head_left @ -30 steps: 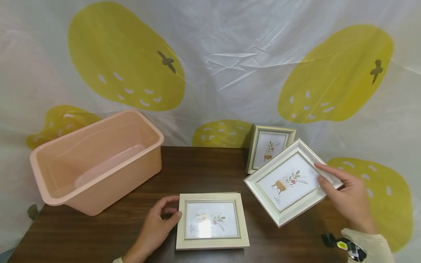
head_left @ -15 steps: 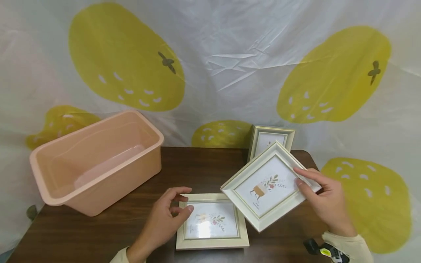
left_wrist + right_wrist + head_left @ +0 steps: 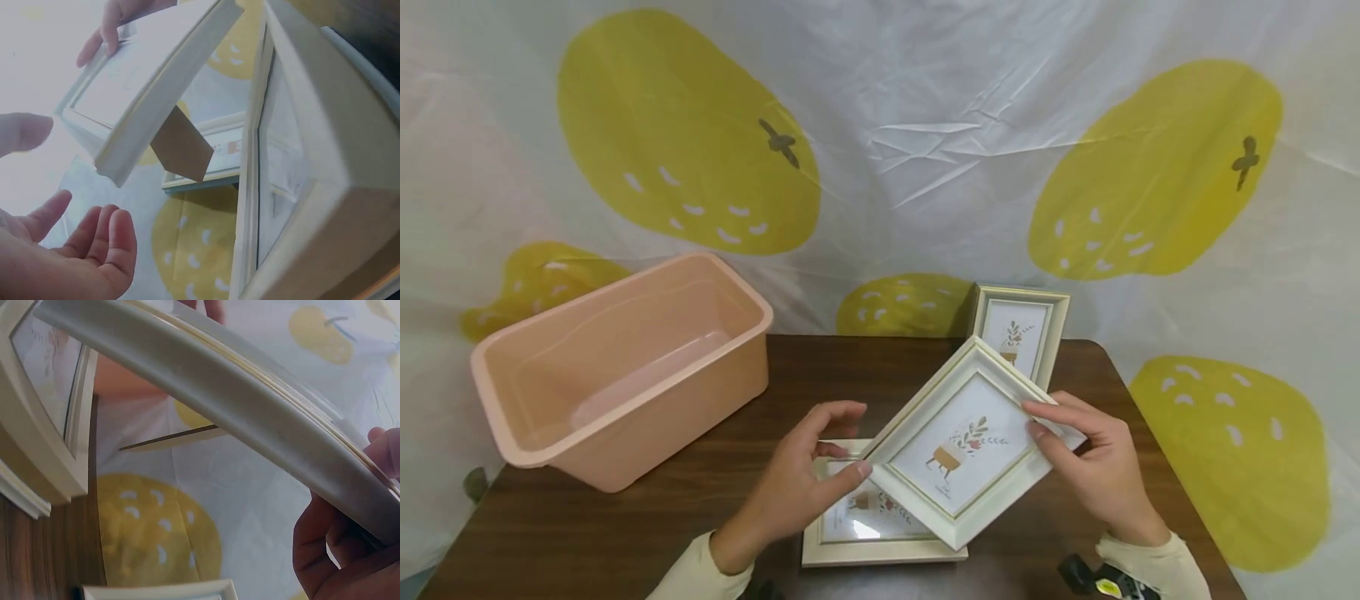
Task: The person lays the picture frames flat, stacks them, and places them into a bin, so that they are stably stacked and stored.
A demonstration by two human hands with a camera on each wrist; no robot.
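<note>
Smooth, cream-painted moulding with a thin gilt inner line on the tilted picture frame (image 3: pixel 964 443), glossy glazing catching glare on the flat frame (image 3: pixel 880 533) lower centre, satin peach plastic on the tub (image 3: pixel 617 367) at left, dark matt wood-grain tabletop (image 3: pixel 587 533), creased glossy plastic backdrop sheet (image 3: pixel 925 125).

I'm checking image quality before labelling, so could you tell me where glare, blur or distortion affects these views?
Head view: sharp, wide-angle bending at the edges, and a bright glare patch on the glass of the flat frame under the lifted frame. Left wrist view: washed out at upper left, the near frame edge soft. Right wrist view: the lifted frame's rim fills it, curved by the lens and blurred.
</note>
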